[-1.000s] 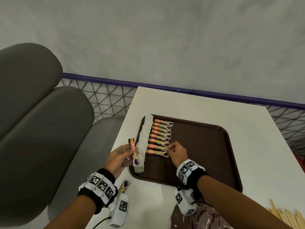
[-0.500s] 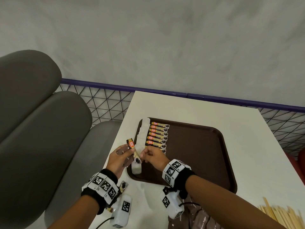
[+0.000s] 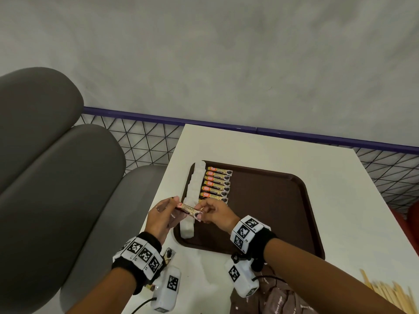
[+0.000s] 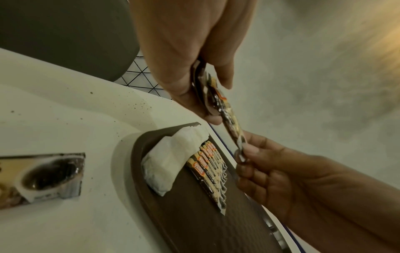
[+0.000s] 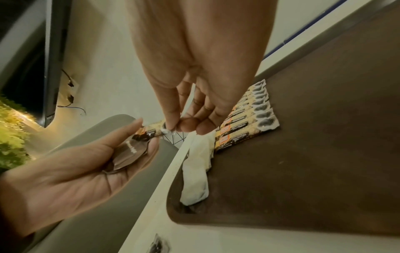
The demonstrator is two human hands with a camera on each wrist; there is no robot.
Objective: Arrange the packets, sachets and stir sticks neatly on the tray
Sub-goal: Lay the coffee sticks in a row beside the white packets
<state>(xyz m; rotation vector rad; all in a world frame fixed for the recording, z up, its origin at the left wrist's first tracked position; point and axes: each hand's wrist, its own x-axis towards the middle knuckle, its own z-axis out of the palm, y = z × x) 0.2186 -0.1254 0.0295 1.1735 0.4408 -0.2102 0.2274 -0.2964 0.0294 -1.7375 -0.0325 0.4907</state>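
A brown tray (image 3: 272, 211) lies on the white table (image 3: 249, 146). White sachets (image 3: 195, 189) run in a line along its left side, with a row of coffee stick packets (image 3: 216, 184) next to them. Above the tray's left edge my left hand (image 3: 169, 208) holds one more coffee stick packet (image 3: 188, 209) at its orange end. Brown sachets (image 5: 129, 154) lie in that palm. My right hand (image 3: 204, 208) pinches the packet's other end between thumb and fingertips (image 5: 171, 125). The packet (image 4: 229, 116) spans the two hands.
One coffee stick packet (image 3: 169, 256) lies on the table by my left wrist. Brown sugar packets (image 3: 272, 300) are heaped at the near edge and wooden stir sticks (image 3: 390, 293) at the near right. Grey chairs (image 3: 56, 177) stand left, with a wire fence (image 3: 158, 137) behind.
My right hand left the row on the tray and moved left to the packet in my left hand. That packet turned from upright to lying across, and both hands hold it now.
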